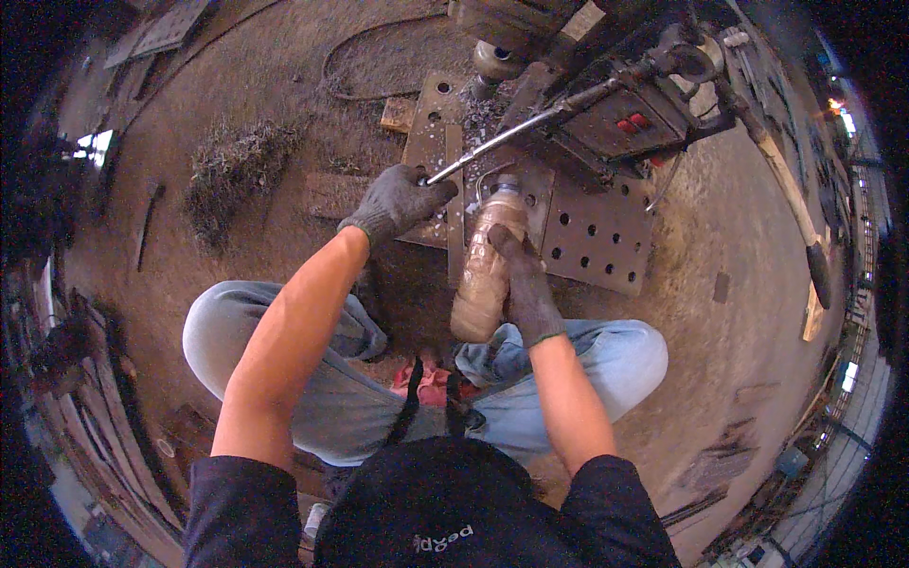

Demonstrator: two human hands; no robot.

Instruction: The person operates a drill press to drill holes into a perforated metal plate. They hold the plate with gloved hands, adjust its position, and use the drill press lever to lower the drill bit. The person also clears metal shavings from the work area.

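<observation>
Head cam, the only feed I have. Left gloved hand [400,202] is wrapped round the near end of the bright steel lever [516,128], fingers curled together and clamped on it. Lever runs up and right to the hub [686,62] of a dark machine [597,142] with red buttons [632,122]. Right gloved hand [525,289] is clamped on the right side of a brownish plastic bottle [481,275], thumb over the top; the other fingers are mostly hidden, so I can't tell how far round they reach. Bottle is in front of the body, slanted, neck pointing away toward the machine, just right of the lever's near end. Can't tell if the neck is open, or if it touches the drilled steel plate [594,248] behind it. Pale chips [481,114] lie near the round spindle end [496,62].

How I'd run it: left grip firm, wrist in line, load on the lever smooth, no jerks. Right grip light; the bottle wall looks thin and I'd expect a hard squeeze to buckle it. I'd steer the neck clear of the lever. Knit gloves could snag, so well off the spindle. Chips are probably sharp; no sweeping by hand.
</observation>
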